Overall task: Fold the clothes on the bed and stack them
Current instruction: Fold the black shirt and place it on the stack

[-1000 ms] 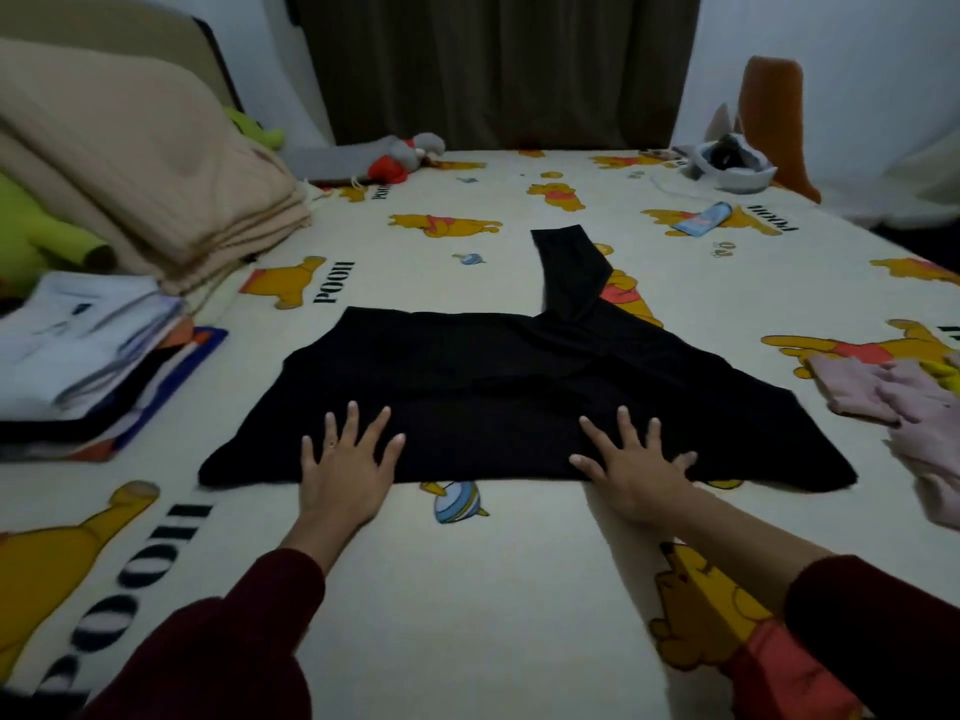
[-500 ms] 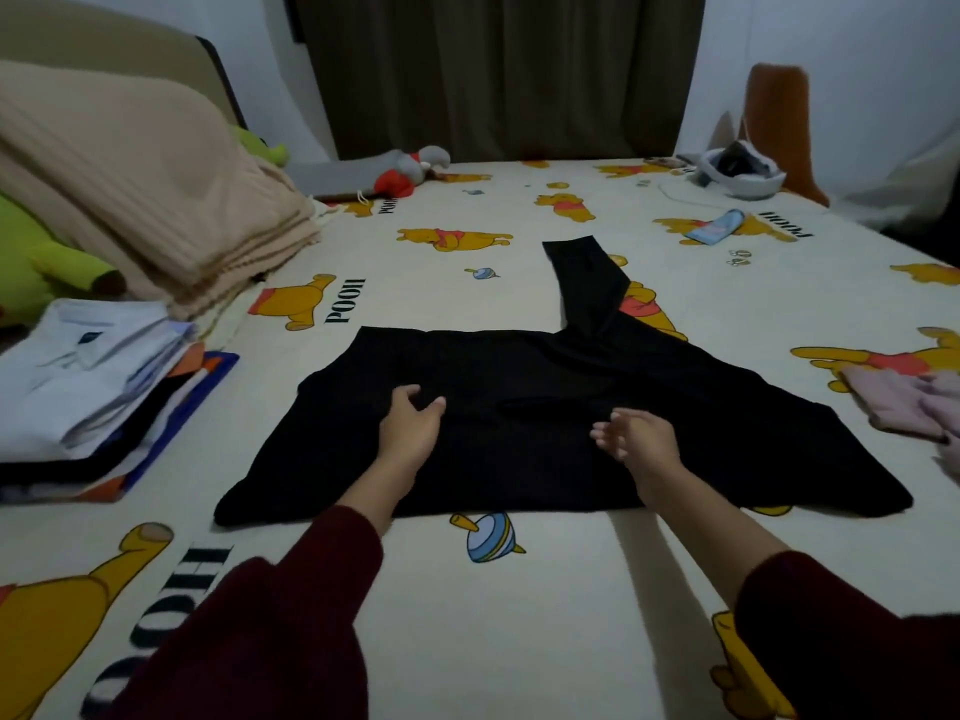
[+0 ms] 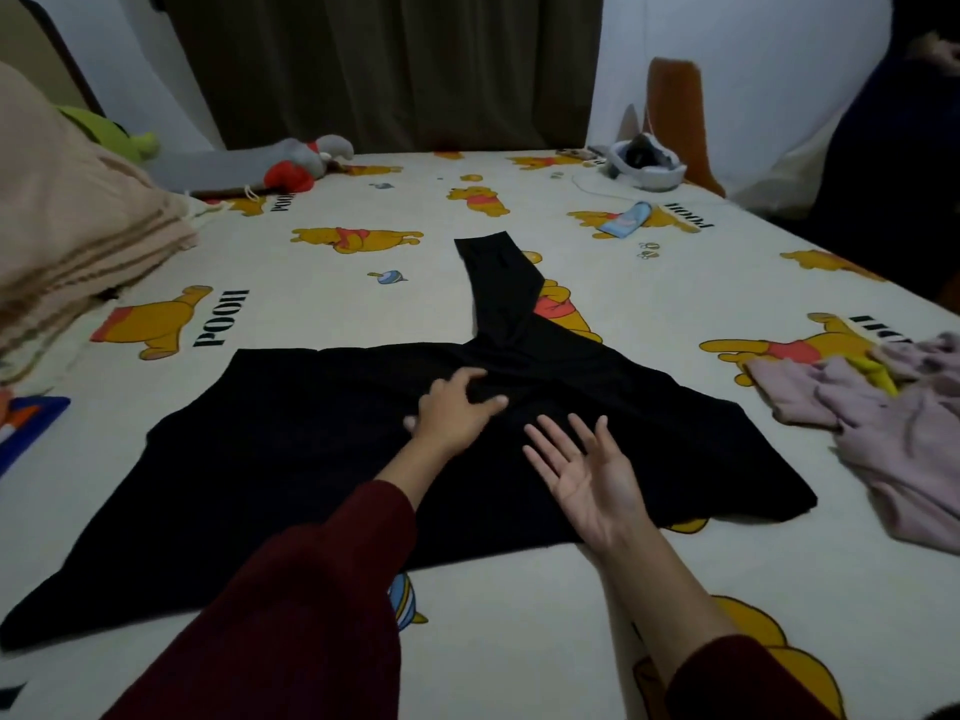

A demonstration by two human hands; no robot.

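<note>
Black garment [image 3: 311,459] spread flat on bed [image 3: 519,641], frame centre.
Left hand [image 3: 457,407] pinching its middle; right hand [image 3: 587,470] released, palm up.

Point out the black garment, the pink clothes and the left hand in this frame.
black garment [image 3: 291,459]: head view, flat left part of its body.
pink clothes [image 3: 893,439]: head view, middle of the crumpled pile.
left hand [image 3: 452,410]: head view, back of the hand.
</note>
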